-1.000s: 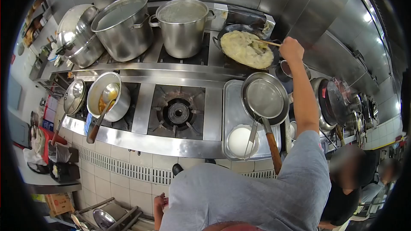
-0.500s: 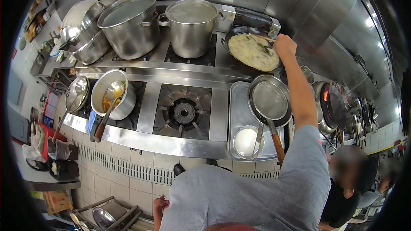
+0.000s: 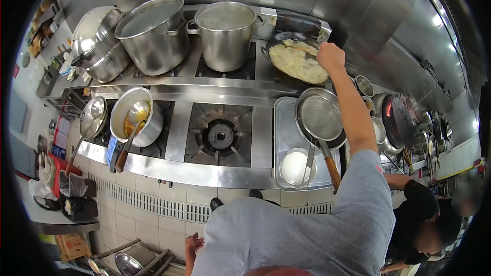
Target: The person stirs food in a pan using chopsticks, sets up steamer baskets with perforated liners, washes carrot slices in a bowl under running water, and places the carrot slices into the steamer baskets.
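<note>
Farther in over the wok (image 3: 286, 35) than half a second ago, a cook's right hand (image 3: 331, 57) closes around a wooden stick (image 3: 306, 49), its far end lying across the pale yellow food (image 3: 291, 65). At right, a co-worker (image 3: 420, 200) in black now bends lower. The wok sits on the back row of the range, which seems to be why the cook's arm stretches so far; the stick's length likely spares the fingers the heat. The left hand (image 3: 194, 243) hangs at the cook's side, fingers loosely uncurled, nothing visible in it. Nearer the body, a strainer (image 3: 320, 116) rests over a wooden-handled pan (image 3: 332, 171) on a metal tray (image 3: 286, 110), both handles pointing toward the cook, apparently for an easy grab. A ladle (image 3: 138, 112) leans in a pot (image 3: 153, 129), its handle jutting over the rim, probably for the same reason.
</note>
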`<state>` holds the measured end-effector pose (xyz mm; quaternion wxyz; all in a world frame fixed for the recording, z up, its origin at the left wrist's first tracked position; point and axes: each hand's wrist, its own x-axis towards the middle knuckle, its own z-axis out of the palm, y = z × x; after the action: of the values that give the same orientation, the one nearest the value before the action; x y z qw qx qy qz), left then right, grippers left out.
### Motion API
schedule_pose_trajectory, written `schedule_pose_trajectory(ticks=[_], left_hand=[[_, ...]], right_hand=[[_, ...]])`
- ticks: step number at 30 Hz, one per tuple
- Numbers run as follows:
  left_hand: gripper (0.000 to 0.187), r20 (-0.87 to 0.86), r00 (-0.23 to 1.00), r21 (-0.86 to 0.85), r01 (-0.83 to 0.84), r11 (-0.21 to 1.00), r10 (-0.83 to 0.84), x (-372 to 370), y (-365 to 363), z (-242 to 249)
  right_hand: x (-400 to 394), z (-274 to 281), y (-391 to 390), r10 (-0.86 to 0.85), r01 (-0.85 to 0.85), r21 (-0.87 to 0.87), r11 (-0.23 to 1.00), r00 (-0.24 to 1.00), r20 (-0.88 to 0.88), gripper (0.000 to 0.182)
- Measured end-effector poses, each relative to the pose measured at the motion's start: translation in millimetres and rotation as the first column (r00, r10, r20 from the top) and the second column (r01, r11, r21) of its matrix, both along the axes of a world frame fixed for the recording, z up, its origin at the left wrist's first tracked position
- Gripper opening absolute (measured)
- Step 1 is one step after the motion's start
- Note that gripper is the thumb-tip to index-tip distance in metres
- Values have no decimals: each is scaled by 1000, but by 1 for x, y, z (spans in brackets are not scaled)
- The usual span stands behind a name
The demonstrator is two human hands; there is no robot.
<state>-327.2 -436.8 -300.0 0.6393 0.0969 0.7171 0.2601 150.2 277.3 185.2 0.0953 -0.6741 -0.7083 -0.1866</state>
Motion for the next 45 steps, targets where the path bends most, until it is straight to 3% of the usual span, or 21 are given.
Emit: schedule_pose_trajectory(ticks=[6,9,11,14,19,27,30,33,39,45], left_hand=[[56,46,999,5,-30,1000,30,0,0,-6],[54,94,988,-45,-120,992,124,-4,4,-12],[52,24,997,-35,-74,997,75,-2,2,-13],[53,109,979,-80,-164,983,172,-4,-1,-28],[53,41,999,-29,0,1000,1,-4,5,-10],[53,17,996,12,89,996,-90,1,2,1],[54,27,995,46,91,995,-92,-1,3,1],[56,-31,981,114,192,975,-189,1,-2,-1],[60,5,986,55,166,985,-167,0,3,-4],[60,-10,983,26,182,983,-182,-3,12,-1]], right_hand=[[-5,10,-25,33,-33,13,999,999,-3,23],[-1,2,-21,20,-21,8,1000,999,44,26],[5,5,-29,0,0,4,1000,1000,2,27],[6,1,-33,17,-17,7,1000,1000,-25,28],[13,-12,-34,37,-37,34,999,999,8,26],[15,-11,-54,84,-84,-1,996,996,-37,24],[18,-1,-63,2,-2,5,1000,999,-42,25],[25,9,-85,45,-44,10,999,994,-103,27],[58,-13,-78,-80,81,17,997,997,-17,21],[59,-7,-108,93,-93,-9,996,995,-28,29]])
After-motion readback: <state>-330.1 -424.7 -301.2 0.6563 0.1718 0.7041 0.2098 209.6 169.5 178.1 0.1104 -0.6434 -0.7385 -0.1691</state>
